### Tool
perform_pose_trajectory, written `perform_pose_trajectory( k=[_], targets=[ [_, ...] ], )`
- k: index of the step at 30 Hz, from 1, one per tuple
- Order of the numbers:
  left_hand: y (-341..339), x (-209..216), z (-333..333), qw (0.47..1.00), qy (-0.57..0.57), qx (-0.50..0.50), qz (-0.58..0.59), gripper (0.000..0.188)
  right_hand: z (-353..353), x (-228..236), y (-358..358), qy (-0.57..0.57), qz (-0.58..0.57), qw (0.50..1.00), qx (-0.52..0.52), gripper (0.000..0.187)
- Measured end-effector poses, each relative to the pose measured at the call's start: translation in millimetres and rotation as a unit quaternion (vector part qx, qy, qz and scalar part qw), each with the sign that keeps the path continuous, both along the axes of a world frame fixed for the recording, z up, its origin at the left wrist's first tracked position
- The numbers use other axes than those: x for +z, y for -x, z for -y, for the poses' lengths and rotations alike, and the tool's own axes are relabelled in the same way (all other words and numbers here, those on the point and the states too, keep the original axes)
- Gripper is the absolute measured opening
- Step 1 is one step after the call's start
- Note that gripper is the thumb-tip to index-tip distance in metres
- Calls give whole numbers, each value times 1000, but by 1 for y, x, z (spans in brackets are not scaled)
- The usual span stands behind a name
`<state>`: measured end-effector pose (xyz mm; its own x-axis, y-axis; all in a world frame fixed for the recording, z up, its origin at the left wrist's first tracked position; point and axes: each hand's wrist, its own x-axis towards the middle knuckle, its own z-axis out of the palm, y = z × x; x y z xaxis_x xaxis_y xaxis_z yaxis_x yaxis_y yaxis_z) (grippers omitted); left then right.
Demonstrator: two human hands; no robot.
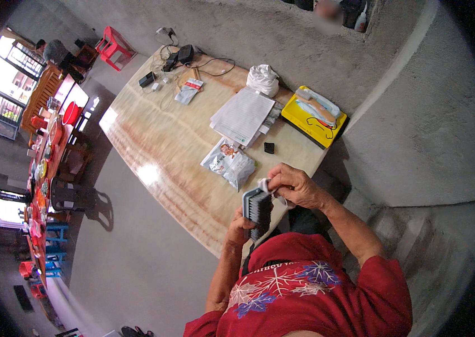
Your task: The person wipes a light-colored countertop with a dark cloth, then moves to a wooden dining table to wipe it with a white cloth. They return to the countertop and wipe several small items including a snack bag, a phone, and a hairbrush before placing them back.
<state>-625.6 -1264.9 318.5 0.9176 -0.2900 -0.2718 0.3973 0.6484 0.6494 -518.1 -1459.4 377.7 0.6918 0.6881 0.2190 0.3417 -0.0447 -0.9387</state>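
My left hand [239, 227] is closed around a scrubbing brush [257, 209] with dark grey bristles and a pale blue-grey back. The brush is held up over the near edge of the table, bristles turned to the right. My right hand [298, 187] is at its far end, thumb and fingers pinched on a small piece of white cloth [281, 199]. The cloth touches or lies close to the brush; its exact contact is hidden by the fingers. Just beyond the hands lie a white-and-grey printed packet [228, 164] and a small black square [269, 147].
The marble-patterned table [161, 135] carries papers [244, 117], a white bag [263, 80], a yellow box [311, 119], a flat packet [189, 91] and black adapters with cables [186, 54]. A wall stands behind. A red stool [115, 49], a long cluttered table and another person are farther left.
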Motion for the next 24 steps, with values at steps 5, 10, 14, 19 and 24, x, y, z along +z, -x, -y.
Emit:
perform_pose_trajectory(
  k=[5, 10, 14, 19, 24],
  targets=[
    [-6, 2, -2, 991, 109, 74, -26, 79, -1, -5, 3, 64, -130, 984, -100, 25],
    [-22, -6, 12, 978, 186, 92, -34, 69, -46, -28, 11, 0, -223, 961, -165, 28],
    [-30, -18, 15, 955, 257, 145, -24, 64, -46, -54, 26, 58, -141, 975, -159, 27],
    [-31, -53, 8, 942, 247, 224, -42, 64, -25, -69, 54, 177, -10, 980, -87, 30],
    [-22, -65, -2, 956, 225, 169, -82, 52, 7, -53, 48, 162, -179, 968, 73, 34]
  ],
)
